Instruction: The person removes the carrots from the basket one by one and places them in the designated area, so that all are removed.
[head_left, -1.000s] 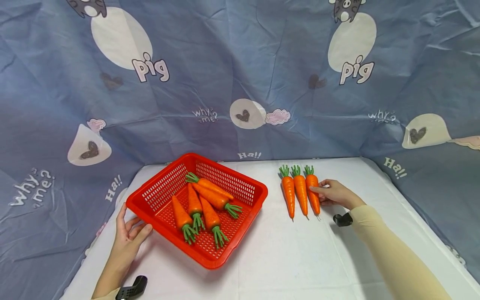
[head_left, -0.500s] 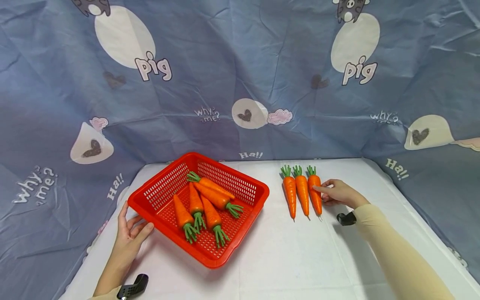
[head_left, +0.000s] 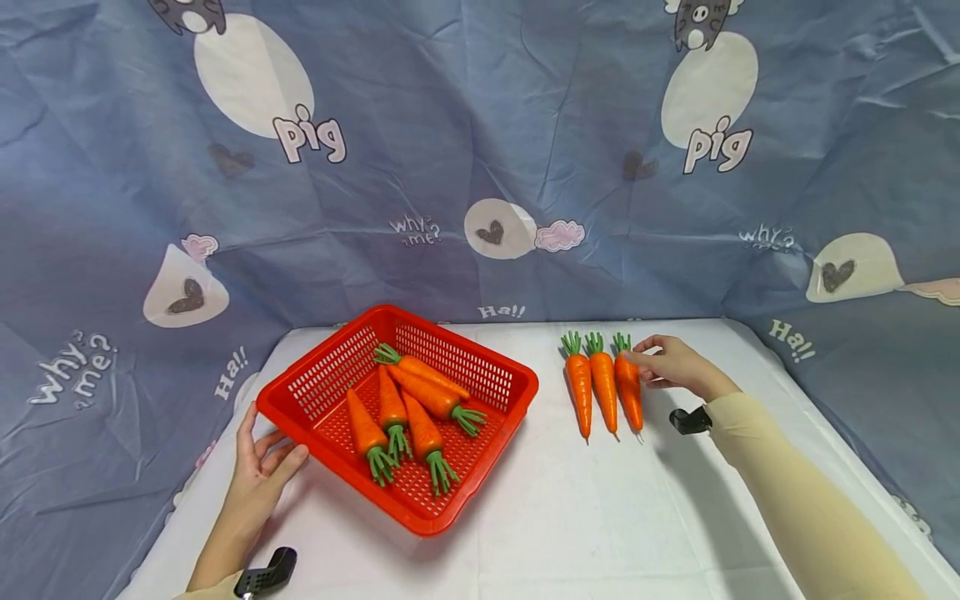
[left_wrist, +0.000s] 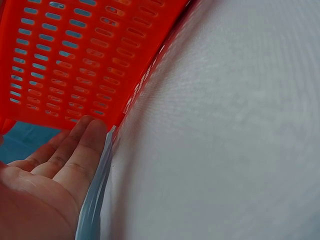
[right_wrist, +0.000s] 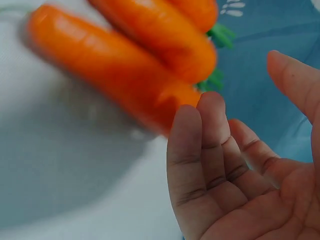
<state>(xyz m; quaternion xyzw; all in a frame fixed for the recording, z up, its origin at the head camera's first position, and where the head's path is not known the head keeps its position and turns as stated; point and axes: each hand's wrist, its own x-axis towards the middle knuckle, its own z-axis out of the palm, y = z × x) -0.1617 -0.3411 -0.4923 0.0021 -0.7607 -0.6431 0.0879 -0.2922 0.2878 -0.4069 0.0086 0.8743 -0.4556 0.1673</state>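
A red plastic basket (head_left: 441,518) holds several orange carrots (head_left: 364,423) with green tops. My left hand (head_left: 258,475) is at its left corner. In the left wrist view, the fingertips (left_wrist: 95,132) meet the lower edge of its slotted wall. To the right, three carrots lie side by side on the white cloth, tops pointing away. My right hand (head_left: 678,367) is beside the upper end of the rightmost carrot (head_left: 630,396), its fingertips overlapping the carrot there. In the right wrist view, the fingers (right_wrist: 185,150) are extended near that carrot's thick end, with the thumb apart.
The middle carrot (head_left: 603,387) and left carrot (head_left: 580,392) lie close against the rightmost one. A blue printed curtain (head_left: 420,167) hangs behind and beside the table (head_left: 570,517). White cloth stretches between basket and carrots.
My right hand has moved away from me along the rightmost carrot, from its middle to near its green top. The left hand and basket have stayed in place.
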